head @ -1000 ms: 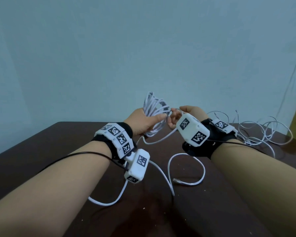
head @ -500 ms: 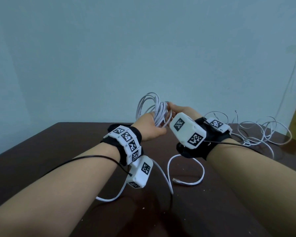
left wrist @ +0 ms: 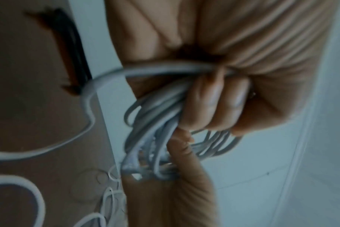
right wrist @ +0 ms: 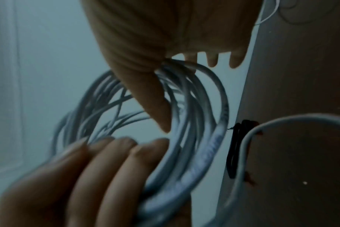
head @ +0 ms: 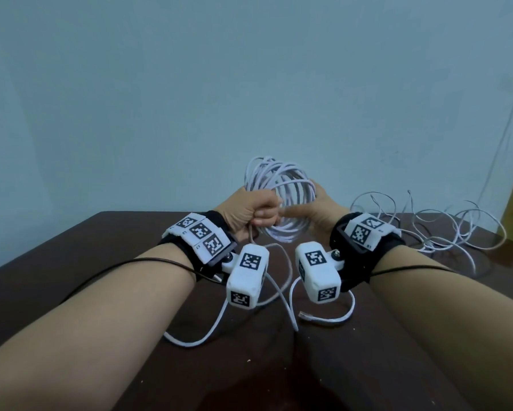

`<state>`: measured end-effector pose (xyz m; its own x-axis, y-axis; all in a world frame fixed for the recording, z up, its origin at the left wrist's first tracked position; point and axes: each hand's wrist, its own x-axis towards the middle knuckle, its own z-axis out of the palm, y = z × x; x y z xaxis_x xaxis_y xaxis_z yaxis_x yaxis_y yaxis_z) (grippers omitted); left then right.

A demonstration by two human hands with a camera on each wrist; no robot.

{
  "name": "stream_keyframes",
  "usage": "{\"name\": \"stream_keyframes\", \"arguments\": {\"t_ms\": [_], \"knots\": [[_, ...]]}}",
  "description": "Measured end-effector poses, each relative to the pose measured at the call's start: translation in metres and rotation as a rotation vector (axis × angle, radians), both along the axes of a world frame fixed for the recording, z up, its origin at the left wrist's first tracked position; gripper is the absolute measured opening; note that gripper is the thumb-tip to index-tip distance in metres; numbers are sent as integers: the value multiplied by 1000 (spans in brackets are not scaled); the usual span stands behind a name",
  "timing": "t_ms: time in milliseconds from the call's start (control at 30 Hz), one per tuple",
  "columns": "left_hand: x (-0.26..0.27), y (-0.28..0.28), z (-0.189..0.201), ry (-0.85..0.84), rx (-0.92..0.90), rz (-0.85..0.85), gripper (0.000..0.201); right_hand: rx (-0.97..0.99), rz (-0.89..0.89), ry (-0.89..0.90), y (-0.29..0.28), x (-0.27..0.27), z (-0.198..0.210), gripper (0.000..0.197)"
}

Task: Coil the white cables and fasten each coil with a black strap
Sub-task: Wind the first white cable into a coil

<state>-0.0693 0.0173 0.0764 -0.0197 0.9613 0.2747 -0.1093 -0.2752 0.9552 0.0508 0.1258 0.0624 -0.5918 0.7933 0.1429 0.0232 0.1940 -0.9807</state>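
Coil [head: 279, 200] of white cable, many loops thick, stands upright in the air between the two hands, above the far part of the dark table [head: 56, 280]. Left hand [head: 249, 215] is closed in a fist around the loops on its side, fingers curled tight over the bundle; the left wrist view shows the fingertips [left wrist: 213, 98] pressed down on the strands where they gather. Right hand [head: 317, 209] takes the opposite side of the coil, with the thumb stretched toward the left hand and the loops running through the palm; from the right wrist view its fingers [right wrist: 111, 161] lie only loosely curved under the strands, so it cradles the coil more than it clenches it.

From below the left hand a loose tail of the same cable [head: 282, 295] drops to the table and lies there in curves under both wrists, ending in a plug [head: 304, 315] just nearer the person than the right wrist. Beyond the right hand and out to its side, a second white cable [head: 445, 232] sprawls uncoiled in wide loops over the table. A black strap [right wrist: 235, 152] lies on the table near its far edge, beyond the left hand, seen only in the wrist views.
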Motion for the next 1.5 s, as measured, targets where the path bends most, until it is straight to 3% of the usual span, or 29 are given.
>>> {"name": "stream_keyframes", "arguments": {"t_ms": [67, 133, 267, 367, 500, 633, 767, 800, 867, 900, 933, 1067, 1133, 1267, 1500], "knots": [[2, -4, 3, -74, -29, -85, 38, -109, 152, 169, -15, 5, 10, 70], [-1, -8, 3, -142, -60, -139, 43, -224, 255, 261, -16, 9, 14, 41], [-3, -5, 4, -273, -98, -94, 46, -261, 54, 359, -22, 4, 18, 13], [-3, 3, 6, -276, -80, 64, 36, -110, -112, 355, -21, -1, 22, 24], [-3, 7, 2, -247, -12, 166, 18, 13, -178, 328, -20, -1, 27, 36], [3, 4, -1, -265, -6, 125, 25, 97, -208, 251, -18, -2, 31, 39], [0, 5, 5, -390, 14, 108, 33, 168, -122, 227, -19, -2, 31, 26], [-2, 6, 6, -412, 25, 130, 33, 181, -79, 209, -20, -1, 31, 36], [-6, 8, 9, -442, 62, 188, 33, 249, -27, 83, -23, 3, 25, 77], [-8, 9, 10, -456, 82, 214, 32, 276, 2, -3, -26, 5, 22, 86], [-10, 10, 11, -473, 100, 236, 32, 288, 40, -95, -26, 6, 15, 83], [-16, 13, 19, -545, 158, 274, 32, 363, 251, -459, -22, 14, -13, 33], [-21, 12, 25, -581, 176, 272, 33, 310, 257, -494, -16, 17, -26, 9], [-40, 2, 39, -587, 212, 308, 33, 94, 126, -445, -1, 35, -33, 33], [-51, 2, 32, -148, 136, 582, 32, -235, 10, -186, 19, 45, -12, 41]]}}
